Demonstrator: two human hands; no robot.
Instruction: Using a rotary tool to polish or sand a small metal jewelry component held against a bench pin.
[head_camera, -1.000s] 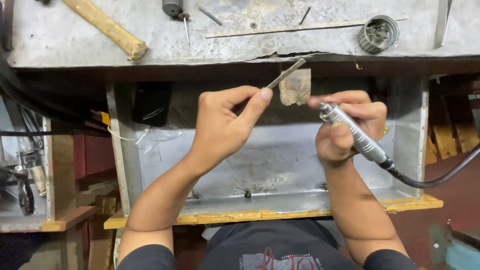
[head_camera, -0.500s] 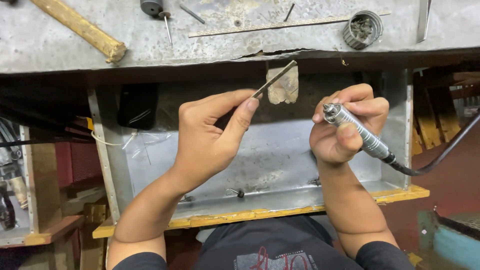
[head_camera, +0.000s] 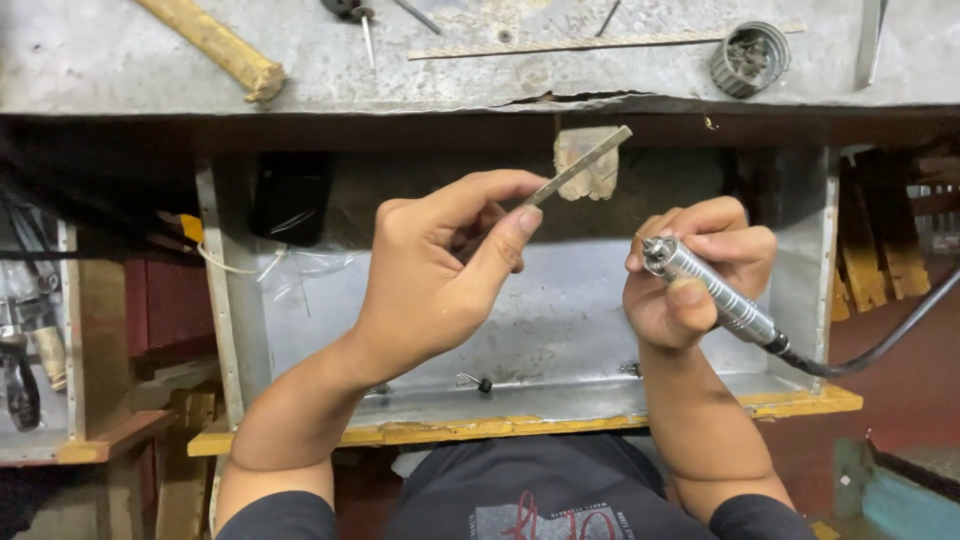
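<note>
**Strip tilts up toward the bench edge**

Since a moment ago both hands have drifted slightly lower and the thin metal strip (head_camera: 578, 166) now angles up to the wooden peg (head_camera: 590, 160) under the bench lip. Left hand (head_camera: 440, 270) pinches the strip between thumb and forefinger. Right hand (head_camera: 695, 280) is wrapped around the ribbed rotary handpiece (head_camera: 712, 293), its tip well apart from the strip. Below, the metal tray (head_camera: 560, 390) lies open between its side walls; the black cable (head_camera: 880, 345) trails off right.

Two bare forearms, short dark sleeves at the upper arms, dark T-shirt with pale chest print
</note>
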